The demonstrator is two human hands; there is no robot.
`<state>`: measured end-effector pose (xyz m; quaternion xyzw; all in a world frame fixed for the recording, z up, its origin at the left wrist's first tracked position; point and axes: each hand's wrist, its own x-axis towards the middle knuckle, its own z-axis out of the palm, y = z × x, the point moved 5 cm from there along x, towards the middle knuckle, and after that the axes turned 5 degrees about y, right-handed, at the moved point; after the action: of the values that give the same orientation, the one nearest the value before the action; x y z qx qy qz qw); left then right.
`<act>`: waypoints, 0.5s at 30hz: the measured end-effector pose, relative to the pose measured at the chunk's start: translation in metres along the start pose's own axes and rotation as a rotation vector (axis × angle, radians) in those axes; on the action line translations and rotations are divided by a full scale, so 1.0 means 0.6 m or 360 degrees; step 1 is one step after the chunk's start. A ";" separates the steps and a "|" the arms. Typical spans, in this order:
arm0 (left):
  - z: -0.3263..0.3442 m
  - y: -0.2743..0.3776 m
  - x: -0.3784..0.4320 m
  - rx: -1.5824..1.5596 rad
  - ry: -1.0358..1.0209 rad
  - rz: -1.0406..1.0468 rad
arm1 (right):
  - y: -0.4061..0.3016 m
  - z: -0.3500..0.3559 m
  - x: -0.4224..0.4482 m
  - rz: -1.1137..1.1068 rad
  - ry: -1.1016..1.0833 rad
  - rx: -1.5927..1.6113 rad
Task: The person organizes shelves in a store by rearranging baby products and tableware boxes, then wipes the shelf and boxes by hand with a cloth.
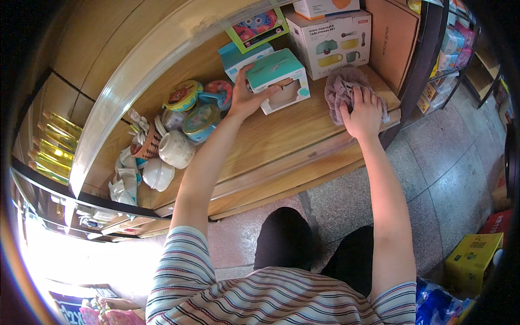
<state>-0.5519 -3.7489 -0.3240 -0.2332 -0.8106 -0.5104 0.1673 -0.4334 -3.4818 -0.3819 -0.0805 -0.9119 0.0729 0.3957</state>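
Note:
My left hand (248,96) grips the near left corner of a teal-and-white product box (279,73), its thumb across the front panel. The box stands on a wooden shelf (264,138), and its front pictures a bowl. To the right, my right hand (363,111) presses a crumpled mauve cloth (339,87) onto the shelf near its right end. The palm and fingers lie over the cloth, hiding part of it. Behind the cloth stands a large white tableware-set box (331,42). A blue-and-white box (239,57) sits just behind the box in my left hand.
Left of my left arm are lidded children's bowls (202,122), ceramic bowls (176,148) and a woven basket (147,144) of spoons. A green-framed box (260,28) stands at the back. A cardboard carton (394,44) lines the right end. A yellow box (473,260) sits on the floor.

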 end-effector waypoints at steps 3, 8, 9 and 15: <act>0.022 -0.011 0.001 0.0393 -0.0017 0.0052 | 0.001 0.001 0.000 0.0004 -0.0017 -0.0010; 0.022 -0.041 -0.011 0.0158 -0.0080 -0.0078 | 0.002 -0.002 0.000 0.0015 0.0018 0.0034; 0.021 -0.046 -0.017 0.0121 -0.0102 -0.0063 | 0.004 -0.002 0.000 0.0011 0.0021 0.0023; 0.007 -0.111 -0.051 0.0056 -0.0125 -0.0206 | -0.006 -0.001 -0.002 -0.0038 0.0079 -0.0022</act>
<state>-0.5632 -3.7762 -0.3912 -0.1971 -0.8388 -0.4964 0.1059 -0.4326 -3.4857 -0.3817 -0.0742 -0.9032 0.0598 0.4186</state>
